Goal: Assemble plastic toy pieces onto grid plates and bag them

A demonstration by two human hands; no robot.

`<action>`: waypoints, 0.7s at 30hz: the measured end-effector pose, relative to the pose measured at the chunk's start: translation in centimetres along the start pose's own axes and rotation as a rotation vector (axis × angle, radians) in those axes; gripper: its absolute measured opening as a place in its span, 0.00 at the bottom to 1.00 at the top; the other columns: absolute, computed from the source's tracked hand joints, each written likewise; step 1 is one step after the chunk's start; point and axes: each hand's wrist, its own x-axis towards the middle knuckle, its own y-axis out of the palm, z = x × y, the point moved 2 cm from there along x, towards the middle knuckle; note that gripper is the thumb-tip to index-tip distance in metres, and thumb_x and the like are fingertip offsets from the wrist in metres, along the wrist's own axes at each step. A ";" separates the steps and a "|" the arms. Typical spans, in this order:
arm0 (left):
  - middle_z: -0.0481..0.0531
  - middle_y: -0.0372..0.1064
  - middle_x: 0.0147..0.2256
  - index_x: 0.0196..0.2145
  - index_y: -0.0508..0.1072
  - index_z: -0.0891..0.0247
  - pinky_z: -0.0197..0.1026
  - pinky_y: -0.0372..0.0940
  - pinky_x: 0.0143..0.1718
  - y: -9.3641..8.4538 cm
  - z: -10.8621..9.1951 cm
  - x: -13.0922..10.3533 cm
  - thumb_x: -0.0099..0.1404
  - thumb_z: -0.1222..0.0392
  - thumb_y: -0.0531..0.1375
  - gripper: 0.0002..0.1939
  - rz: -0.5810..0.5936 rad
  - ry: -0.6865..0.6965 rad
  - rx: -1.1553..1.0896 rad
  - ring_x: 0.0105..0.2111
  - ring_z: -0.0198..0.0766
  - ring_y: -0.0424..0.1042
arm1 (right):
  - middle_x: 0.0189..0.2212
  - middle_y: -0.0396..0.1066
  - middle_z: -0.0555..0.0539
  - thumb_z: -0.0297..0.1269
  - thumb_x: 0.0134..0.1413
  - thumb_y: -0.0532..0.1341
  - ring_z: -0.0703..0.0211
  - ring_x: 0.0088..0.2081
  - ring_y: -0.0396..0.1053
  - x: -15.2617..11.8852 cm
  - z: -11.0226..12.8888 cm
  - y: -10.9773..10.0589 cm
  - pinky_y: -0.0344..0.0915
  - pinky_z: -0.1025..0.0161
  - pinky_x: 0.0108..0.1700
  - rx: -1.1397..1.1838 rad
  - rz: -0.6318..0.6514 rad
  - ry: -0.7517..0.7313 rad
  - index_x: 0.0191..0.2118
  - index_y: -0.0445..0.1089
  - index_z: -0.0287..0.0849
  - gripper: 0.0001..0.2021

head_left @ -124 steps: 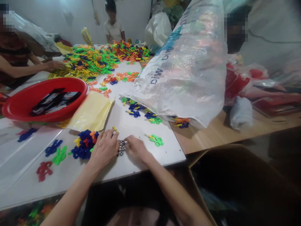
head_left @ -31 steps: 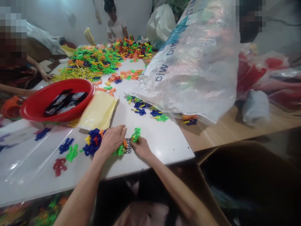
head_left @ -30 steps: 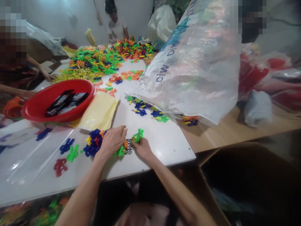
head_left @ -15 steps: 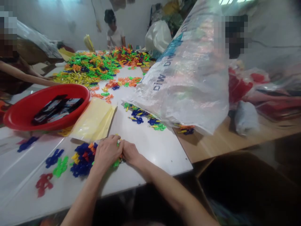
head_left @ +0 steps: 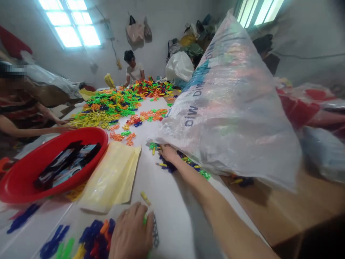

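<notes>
My left hand point(head_left: 132, 230) is low on the white table, its fingers curled over a green plastic piece point(head_left: 145, 219) that shows beside the thumb. A dark strip with pale rings point(head_left: 155, 232) lies against that thumb, and a small yellow piece point(head_left: 145, 198) is just beyond the fingertips. Farther out, my right hand point(head_left: 169, 153) reaches into blue, green and yellow plastic pieces point(head_left: 164, 165) at the lower edge of a large white bag point(head_left: 229, 126). Its fingers are stretched out among the pieces, their tips partly hidden. To the left of my left hand is a blue, orange and red heap point(head_left: 95, 233).
A red basin point(head_left: 16, 180) holding dark packages stands at left beside a yellow envelope point(head_left: 107, 176). Behind is a big pile of coloured pieces point(head_left: 113, 102). A co-worker point(head_left: 27, 111) reaches in from the left; another person point(head_left: 134, 70) sits at the far end.
My hands were together near the table's front edge; now they are apart. My right hand has moved forward to the pieces by the bag. The camera view has tilted upward.
</notes>
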 end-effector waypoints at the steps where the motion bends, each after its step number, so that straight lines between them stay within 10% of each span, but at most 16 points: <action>1: 0.54 0.74 0.40 0.34 0.73 0.58 0.47 0.62 0.45 0.3 0.3 0.0 0.68 0.57 0.47 0.16 -0.052 0.017 0.016 0.39 0.43 0.72 | 0.47 0.68 0.38 0.42 0.64 0.50 0.50 0.49 0.65 -0.4 -0.3 0.5 0.60 0.56 0.50 -0.003 0.017 -0.005 0.55 0.63 0.41 0.18; 10: 0.55 0.75 0.40 0.37 0.74 0.57 0.48 0.64 0.43 0.7 0.6 -0.1 0.66 0.53 0.50 0.14 -0.149 0.048 -0.016 0.38 0.45 0.73 | 0.48 0.66 0.42 0.47 0.63 0.53 0.53 0.49 0.64 -10.6 -0.7 0.4 0.56 0.53 0.54 -0.035 0.040 -0.483 0.53 0.65 0.45 0.17; 21: 0.54 0.74 0.41 0.36 0.73 0.58 0.48 0.63 0.44 0.4 0.5 -0.1 0.66 0.53 0.51 0.13 -0.139 0.060 -0.015 0.39 0.45 0.72 | 0.44 0.68 0.39 0.22 0.60 0.50 0.54 0.46 0.65 0.1 3.9 1.1 0.63 0.61 0.46 -0.171 0.073 -0.324 0.42 0.70 0.35 0.13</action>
